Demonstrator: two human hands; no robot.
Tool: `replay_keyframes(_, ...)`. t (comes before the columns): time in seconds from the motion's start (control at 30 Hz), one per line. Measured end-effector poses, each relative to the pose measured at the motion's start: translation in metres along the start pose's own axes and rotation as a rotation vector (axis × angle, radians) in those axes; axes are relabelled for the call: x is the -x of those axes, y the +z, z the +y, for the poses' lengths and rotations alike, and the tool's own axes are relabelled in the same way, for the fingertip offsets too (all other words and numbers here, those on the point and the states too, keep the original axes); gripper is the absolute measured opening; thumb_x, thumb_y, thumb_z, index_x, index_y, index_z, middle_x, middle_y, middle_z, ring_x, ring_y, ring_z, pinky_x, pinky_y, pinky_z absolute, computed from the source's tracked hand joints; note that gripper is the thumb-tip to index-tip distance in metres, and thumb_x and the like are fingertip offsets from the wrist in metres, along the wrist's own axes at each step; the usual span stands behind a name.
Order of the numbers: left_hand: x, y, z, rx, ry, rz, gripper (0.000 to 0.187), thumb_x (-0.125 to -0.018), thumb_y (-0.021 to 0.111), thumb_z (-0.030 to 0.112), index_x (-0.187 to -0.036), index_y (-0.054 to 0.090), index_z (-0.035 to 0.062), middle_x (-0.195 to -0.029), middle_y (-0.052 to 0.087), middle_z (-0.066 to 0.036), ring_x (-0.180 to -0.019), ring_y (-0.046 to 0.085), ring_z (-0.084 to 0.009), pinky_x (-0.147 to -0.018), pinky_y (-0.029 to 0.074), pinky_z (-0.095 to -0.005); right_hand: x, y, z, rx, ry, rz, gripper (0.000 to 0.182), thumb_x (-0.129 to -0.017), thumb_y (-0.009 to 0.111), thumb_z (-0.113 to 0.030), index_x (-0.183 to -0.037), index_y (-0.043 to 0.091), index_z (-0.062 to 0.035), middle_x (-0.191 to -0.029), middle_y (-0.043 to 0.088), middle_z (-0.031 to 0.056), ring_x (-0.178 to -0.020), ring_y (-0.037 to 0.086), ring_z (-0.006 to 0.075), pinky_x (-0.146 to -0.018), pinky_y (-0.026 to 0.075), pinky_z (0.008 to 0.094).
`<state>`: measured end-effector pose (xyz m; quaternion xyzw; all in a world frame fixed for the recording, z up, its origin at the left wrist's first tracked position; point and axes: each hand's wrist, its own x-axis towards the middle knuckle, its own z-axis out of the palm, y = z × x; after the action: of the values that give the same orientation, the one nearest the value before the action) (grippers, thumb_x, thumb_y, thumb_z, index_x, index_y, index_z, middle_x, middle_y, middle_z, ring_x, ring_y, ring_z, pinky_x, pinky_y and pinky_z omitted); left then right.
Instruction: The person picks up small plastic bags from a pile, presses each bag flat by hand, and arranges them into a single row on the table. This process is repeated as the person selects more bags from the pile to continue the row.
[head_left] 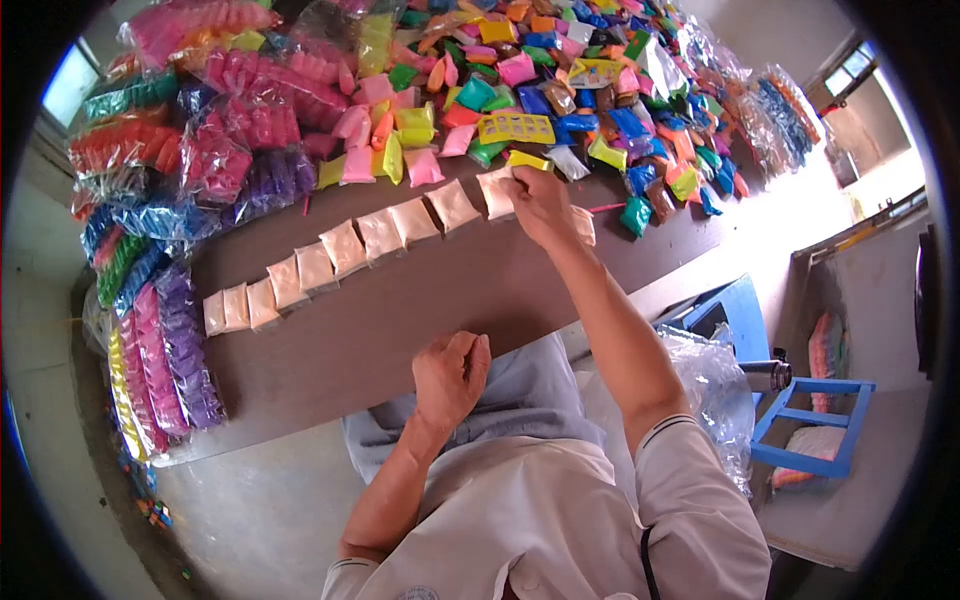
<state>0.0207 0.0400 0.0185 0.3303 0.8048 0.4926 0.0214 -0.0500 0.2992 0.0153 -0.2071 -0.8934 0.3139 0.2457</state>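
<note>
A slanting row of small peach-coloured packets (pixel 380 234) lies across the brown table. At the row's upper right end, my right hand (pixel 543 205) has its fingers closed at the edge of a peach packet (pixel 496 193). Another peach packet (pixel 583 226) shows partly behind my right wrist. My left hand (pixel 452 378) is curled into a loose fist near the table's front edge, above my lap. Nothing shows sticking out of it, and it is apart from the packets. The fingertips of my right hand are partly hidden.
A big heap of loose coloured packets (pixel 600 90) covers the table's far side. Clear bags of packed pink, purple and blue packets (pixel 190 340) are stacked at the left. To the right are a blue frame (pixel 850 430), a bottle (pixel 768 375) and crumpled clear plastic (pixel 705 390).
</note>
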Motion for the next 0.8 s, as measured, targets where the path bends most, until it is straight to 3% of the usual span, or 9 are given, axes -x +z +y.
replay_keyframes(0.17,0.001,0.001,-0.001,0.08,0.012,0.014,0.025,-0.091,0.064,0.01,-0.07,0.056,0.0004,-0.06,0.051,-0.015,-0.052,0.046,-0.0297,-0.05,0.038,-0.0382,-0.006,0.008,0.0,0.009,0.022,-0.092,0.021,-0.088,0.066,-0.021,-0.097,0.064,-0.0028,-0.074,0.059,0.0162,-0.068,0.059,0.0283,-0.064,0.045,0.04)
replay_keyframes(0.23,0.001,0.0,-0.003,0.055,0.016,0.001,0.024,-0.091,0.064,0.01,-0.07,0.057,0.0004,-0.06,0.052,-0.015,-0.052,0.047,-0.0301,-0.05,0.039,-0.0385,0.004,0.005,-0.008,-0.012,0.003,0.05,0.023,-0.087,0.068,-0.02,-0.102,0.066,-0.0031,-0.079,0.062,0.0132,-0.071,0.061,0.0267,-0.068,0.048,0.0387)
replay_keyframes(0.37,0.0,0.002,-0.004,0.084,0.065,0.039,0.023,-0.09,0.065,0.01,-0.07,0.057,0.0008,-0.061,0.054,-0.015,-0.053,0.049,-0.0312,-0.051,0.04,-0.0395,0.021,0.002,-0.013,0.151,-0.11,0.132,0.026,-0.085,0.07,-0.017,-0.106,0.067,-0.0028,-0.083,0.065,0.0108,-0.075,0.063,0.0257,-0.07,0.05,0.0372)
replay_keyframes(0.43,0.001,0.001,-0.004,0.053,0.045,0.011,0.02,-0.088,0.066,0.01,-0.071,0.058,0.0026,-0.061,0.056,-0.014,-0.054,0.053,-0.0314,-0.051,0.042,-0.0402,0.025,0.001,-0.016,-0.057,-0.041,-0.088,0.019,-0.085,0.066,-0.013,-0.1,0.068,-0.002,-0.094,0.068,0.0154,-0.095,0.063,0.0351,-0.085,0.049,0.0446)
replay_keyframes(0.47,0.001,0.0,-0.004,0.021,0.027,-0.017,0.017,-0.086,0.068,0.009,-0.072,0.06,0.0043,-0.062,0.058,-0.013,-0.055,0.056,-0.0316,-0.051,0.045,-0.0409,0.025,0.002,-0.015,-0.057,-0.038,-0.087,0.019,-0.085,0.066,-0.013,-0.1,0.068,-0.002,-0.094,0.068,0.0154,-0.095,0.063,0.0351,-0.085,0.049,0.0446)
replay_keyframes(0.53,0.0,0.0,-0.004,-0.002,0.047,-0.014,0.017,-0.086,0.068,0.009,-0.073,0.06,0.0044,-0.062,0.058,-0.013,-0.055,0.056,-0.0315,-0.051,0.045,-0.0411,0.023,0.004,-0.014,0.026,-0.165,-0.058,0.023,-0.084,0.07,-0.015,-0.104,0.068,-0.0026,-0.091,0.069,0.0119,-0.086,0.066,0.028,-0.078,0.052,0.0395)
replay_keyframes(0.67,0.0,0.0,-0.003,-0.015,0.067,-0.006,0.016,-0.085,0.068,0.009,-0.073,0.06,0.0045,-0.063,0.058,-0.013,-0.055,0.057,-0.0313,-0.051,0.045,-0.042,0.02,0.002,-0.019,0.064,-0.204,-0.036,0.02,-0.084,0.069,-0.014,-0.102,0.068,-0.0035,-0.098,0.069,0.0106,-0.096,0.064,0.0299,-0.085,0.051,0.0415)
replay_keyframes(0.73,0.001,0.002,-0.006,-0.031,0.078,-0.01,0.015,-0.085,0.068,0.009,-0.073,0.06,0.005,-0.063,0.058,-0.012,-0.056,0.057,-0.0311,-0.051,0.045,-0.0419,0.022,-0.001,-0.035,0.049,-0.399,0.115,0.013,-0.081,0.066,-0.008,-0.094,0.067,-0.0053,-0.097,0.066,0.0119,-0.101,0.06,0.0315,-0.089,0.046,0.044)
replay_keyframes(0.8,0.002,0.003,-0.006,-0.043,0.092,-0.019,0.015,-0.085,0.068,0.008,-0.073,0.06,0.0055,-0.063,0.059,-0.012,-0.056,0.057,-0.0309,-0.051,0.045,-0.0419,0.022,0.009,-0.028,0.059,-0.443,0.093,0.013,-0.081,0.066,-0.008,-0.093,0.066,-0.0052,-0.099,0.066,0.0118,-0.102,0.06,0.0311,-0.089,0.046,0.044)
